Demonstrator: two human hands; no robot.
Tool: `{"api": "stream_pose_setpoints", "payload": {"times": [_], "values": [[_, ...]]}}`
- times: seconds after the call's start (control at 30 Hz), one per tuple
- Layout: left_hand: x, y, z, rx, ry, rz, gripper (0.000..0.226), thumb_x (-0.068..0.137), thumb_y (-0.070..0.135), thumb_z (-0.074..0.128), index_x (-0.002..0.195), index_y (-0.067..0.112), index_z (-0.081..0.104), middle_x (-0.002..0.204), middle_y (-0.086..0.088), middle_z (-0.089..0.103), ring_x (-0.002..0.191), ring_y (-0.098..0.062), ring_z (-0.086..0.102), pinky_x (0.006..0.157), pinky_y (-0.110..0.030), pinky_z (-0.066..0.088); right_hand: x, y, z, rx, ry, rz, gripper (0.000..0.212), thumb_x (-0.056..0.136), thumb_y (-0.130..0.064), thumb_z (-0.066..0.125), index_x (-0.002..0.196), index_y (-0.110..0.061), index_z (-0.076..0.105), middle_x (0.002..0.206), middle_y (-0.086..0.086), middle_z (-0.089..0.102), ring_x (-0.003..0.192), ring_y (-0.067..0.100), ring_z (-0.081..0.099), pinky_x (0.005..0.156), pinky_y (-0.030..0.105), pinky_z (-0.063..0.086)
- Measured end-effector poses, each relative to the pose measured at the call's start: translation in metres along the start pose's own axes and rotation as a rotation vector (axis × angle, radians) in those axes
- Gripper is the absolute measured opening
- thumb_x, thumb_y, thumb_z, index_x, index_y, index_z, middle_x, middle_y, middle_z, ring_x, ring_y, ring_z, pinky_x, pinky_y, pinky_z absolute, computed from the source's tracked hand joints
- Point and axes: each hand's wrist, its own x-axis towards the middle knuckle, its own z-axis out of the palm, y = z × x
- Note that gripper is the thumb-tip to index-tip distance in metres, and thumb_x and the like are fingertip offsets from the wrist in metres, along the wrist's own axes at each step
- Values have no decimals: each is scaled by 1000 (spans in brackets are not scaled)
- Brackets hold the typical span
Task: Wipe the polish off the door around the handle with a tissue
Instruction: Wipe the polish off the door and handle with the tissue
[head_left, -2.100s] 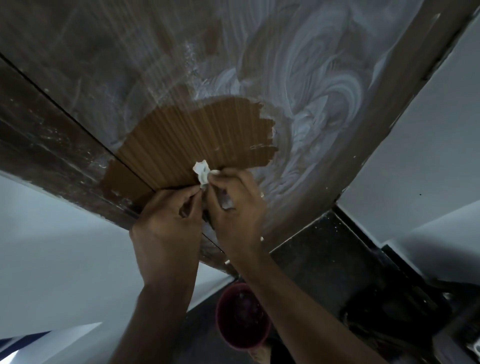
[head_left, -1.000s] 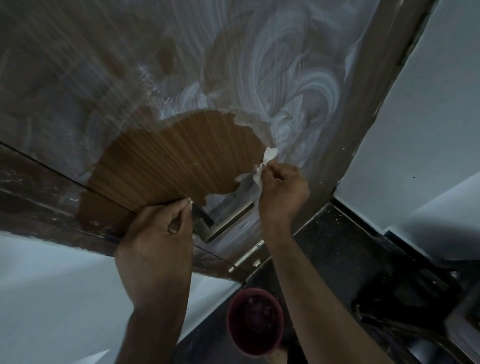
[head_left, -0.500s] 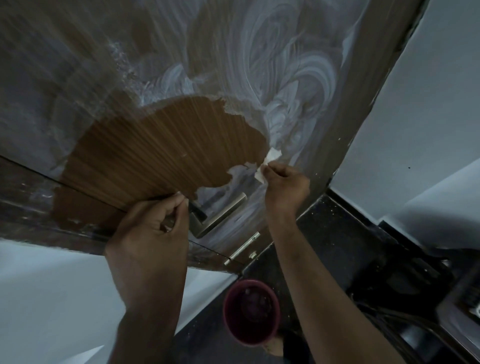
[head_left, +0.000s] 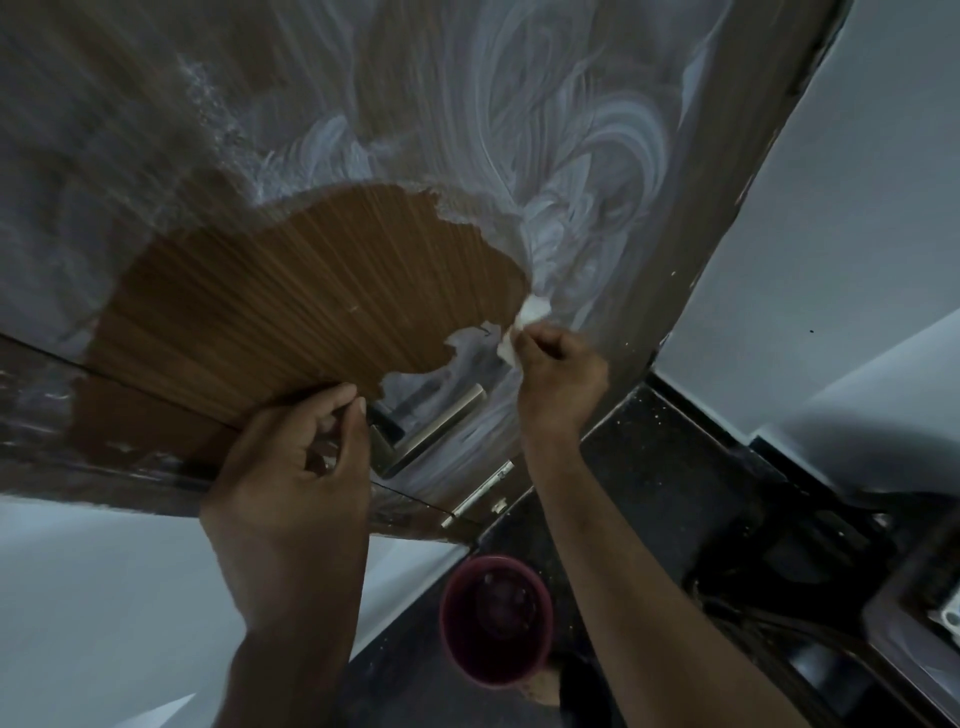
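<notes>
The right hand (head_left: 558, 371) pinches a small white tissue (head_left: 524, 327) between curled fingers (head_left: 540, 345) and presses it on the wooden door (head_left: 291, 317), at the edge where the clean brown patch meets the white polish (head_left: 587, 171), just above the metal handle (head_left: 441, 421). The left hand (head_left: 291, 467) is beside the handle with its fingers curled together; I cannot tell what it holds. A dark red bucket (head_left: 496, 626) stands on the floor below.
</notes>
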Motion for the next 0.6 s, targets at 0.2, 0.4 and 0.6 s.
{"api": "stream_pose_setpoints", "payload": {"times": [0.2,0.4,0.6], "values": [[1,-3,-2,-10,-3,-22,15,93,20,73,106,16,80,91,0,75,76,-12,66,74,-13,42,-15,45,9,45,-105,396,11,83,-3,78,83,-14,76,84,1,76,86,16,76,77,26,62],[4,-7,-3,-4,13,19,14,94,20,73,104,13,80,91,-5,76,72,-14,66,70,-14,45,-21,-39,-7,222,-216,-244,13,78,-1,81,84,-10,75,89,7,74,84,16,73,74,23,59],[2,-6,-5,-12,48,22,13,94,18,74,103,13,81,92,-4,77,71,-12,65,69,-13,42,-29,10,-5,0,-245,137,19,81,0,77,79,-18,70,80,-3,72,73,4,69,74,24,61]]}}
